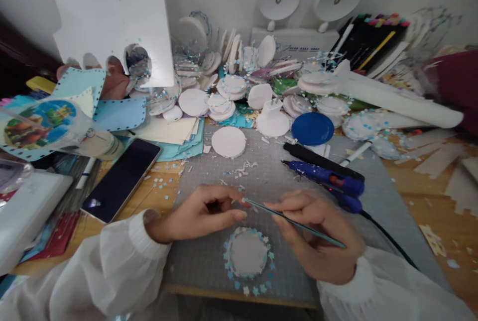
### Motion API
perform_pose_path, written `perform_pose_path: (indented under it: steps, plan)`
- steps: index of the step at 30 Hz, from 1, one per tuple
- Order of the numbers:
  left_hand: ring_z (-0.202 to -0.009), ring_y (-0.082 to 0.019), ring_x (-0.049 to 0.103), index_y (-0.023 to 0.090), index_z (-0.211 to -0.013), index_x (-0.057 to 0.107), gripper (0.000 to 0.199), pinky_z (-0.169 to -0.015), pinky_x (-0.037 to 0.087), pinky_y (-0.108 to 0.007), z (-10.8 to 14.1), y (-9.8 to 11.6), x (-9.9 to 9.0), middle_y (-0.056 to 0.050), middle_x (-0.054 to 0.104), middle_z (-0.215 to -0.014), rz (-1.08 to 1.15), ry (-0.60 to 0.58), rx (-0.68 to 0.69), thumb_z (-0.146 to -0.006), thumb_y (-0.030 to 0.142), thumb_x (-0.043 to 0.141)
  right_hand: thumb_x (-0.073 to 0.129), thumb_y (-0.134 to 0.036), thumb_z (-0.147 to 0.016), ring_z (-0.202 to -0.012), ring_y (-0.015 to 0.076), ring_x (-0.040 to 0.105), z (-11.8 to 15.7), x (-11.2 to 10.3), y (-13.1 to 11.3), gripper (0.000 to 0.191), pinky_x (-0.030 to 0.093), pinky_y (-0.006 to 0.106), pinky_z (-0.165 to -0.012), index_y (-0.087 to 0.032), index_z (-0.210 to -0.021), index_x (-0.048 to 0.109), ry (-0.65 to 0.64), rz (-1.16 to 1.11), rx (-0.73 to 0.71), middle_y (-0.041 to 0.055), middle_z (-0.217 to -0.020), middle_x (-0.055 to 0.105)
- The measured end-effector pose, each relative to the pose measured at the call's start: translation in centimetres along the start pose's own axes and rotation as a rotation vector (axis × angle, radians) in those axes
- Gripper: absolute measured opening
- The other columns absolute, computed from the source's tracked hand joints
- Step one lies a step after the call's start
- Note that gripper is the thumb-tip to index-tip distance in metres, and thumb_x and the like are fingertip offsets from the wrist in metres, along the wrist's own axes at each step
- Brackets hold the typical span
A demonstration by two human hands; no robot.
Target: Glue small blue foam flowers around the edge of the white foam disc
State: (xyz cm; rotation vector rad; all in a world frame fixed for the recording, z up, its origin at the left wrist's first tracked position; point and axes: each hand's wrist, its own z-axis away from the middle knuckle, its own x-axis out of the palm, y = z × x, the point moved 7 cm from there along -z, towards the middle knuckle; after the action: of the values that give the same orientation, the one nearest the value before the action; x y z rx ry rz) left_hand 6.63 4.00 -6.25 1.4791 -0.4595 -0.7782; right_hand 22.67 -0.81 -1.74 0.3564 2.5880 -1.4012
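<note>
My right hand [317, 231] pinches thin teal tweezers [309, 229], which slant up and left across the grey mat [201, 261]. At their tip, a tiny pale piece [245, 200] shows beside the index fingertip of my left hand [209, 214]. The left thumb and index finger stand apart, with nothing visible between them. Below the tweezers lies a white disc [249, 252], ringed with small blue and white stars. The left hand is above and left of this disc, the right hand above and right of it.
A blue glue gun [324, 176] with a black cable lies to the right. Behind are a plain white disc [228, 142], a blue lid [312, 128] and stacked white discs. On the left are a phone [121, 179] and a plastic cup [45, 124]. White scraps dot the mat.
</note>
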Motion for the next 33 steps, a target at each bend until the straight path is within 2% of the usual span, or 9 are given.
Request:
perform_pose_path:
  steps: [3, 7, 11, 14, 19, 33]
  plan:
    - [-0.046, -0.006, 0.033, 0.01, -0.096, 0.066, 0.023, -0.041, 0.026, -0.017, 0.0, -0.2, -0.1, 0.005, 0.042, -0.053, -0.006, 0.024, -0.005, -0.087, 0.028, 0.057, 0.061, 0.002, -0.072, -0.071, 0.0179, 0.067, 0.0, 0.5, -0.3, 0.027, 0.054, 0.036, -0.069, -0.023, -0.083, 0.056, -0.046, -0.02, -0.023, 0.0052, -0.087, 0.074]
    - [-0.049, -0.007, 0.036, 0.01, -0.093, 0.07, 0.024, -0.043, 0.029, -0.017, 0.2, -0.3, -0.3, 0.002, 0.047, -0.053, -0.062, 0.046, 0.023, -0.089, 0.028, 0.054, 0.061, 0.001, -0.072, -0.073, 0.0182, 0.067, 0.1, 0.5, -0.5, 0.027, 0.055, 0.037, -0.072, -0.023, -0.086, 0.058, -0.059, -0.024, -0.036, 0.0059, -0.088, 0.074]
    - [-0.051, -0.008, 0.04, 0.011, -0.095, 0.071, 0.025, -0.045, 0.031, -0.018, 0.1, -0.2, -0.6, -0.001, 0.054, -0.057, -0.075, 0.071, 0.051, -0.09, 0.027, 0.053, 0.062, 0.0, -0.073, -0.073, 0.0195, 0.069, 0.2, -0.1, -0.4, 0.026, 0.055, 0.038, -0.072, -0.022, -0.085, 0.058, 0.005, -0.008, -0.026, 0.0061, -0.086, 0.073]
    - [-0.05, -0.008, 0.037, 0.01, -0.093, 0.072, 0.025, -0.043, 0.029, -0.017, 0.0, -0.1, -0.8, -0.001, 0.053, -0.056, -0.068, 0.09, 0.056, -0.09, 0.027, 0.053, 0.062, -0.001, -0.073, -0.073, 0.0205, 0.069, 0.1, -0.5, -0.2, 0.025, 0.055, 0.038, -0.071, -0.022, -0.085, 0.057, 0.045, -0.011, -0.004, 0.0061, -0.085, 0.072]
    - [-0.048, -0.008, 0.035, 0.009, -0.092, 0.072, 0.026, -0.042, 0.027, -0.017, -0.1, 0.3, -0.7, 0.0, 0.05, -0.053, -0.068, 0.084, 0.051, -0.09, 0.028, 0.054, 0.062, 0.001, -0.073, -0.075, 0.0193, 0.069, 0.0, -0.3, 0.1, 0.026, 0.055, 0.035, -0.069, -0.021, -0.085, 0.057, 0.017, -0.053, 0.037, 0.0052, -0.087, 0.071]
    - [-0.053, -0.011, 0.05, 0.009, -0.092, 0.074, 0.028, -0.047, 0.04, -0.018, -0.1, 0.3, -0.7, -0.006, 0.065, -0.061, -0.129, 0.052, 0.075, -0.089, 0.03, 0.055, 0.06, -0.001, -0.076, -0.073, 0.0188, 0.067, 0.4, 0.2, 0.4, 0.023, 0.053, 0.038, -0.071, -0.022, -0.083, 0.056, -0.041, -0.115, 0.065, 0.0053, -0.087, 0.073]
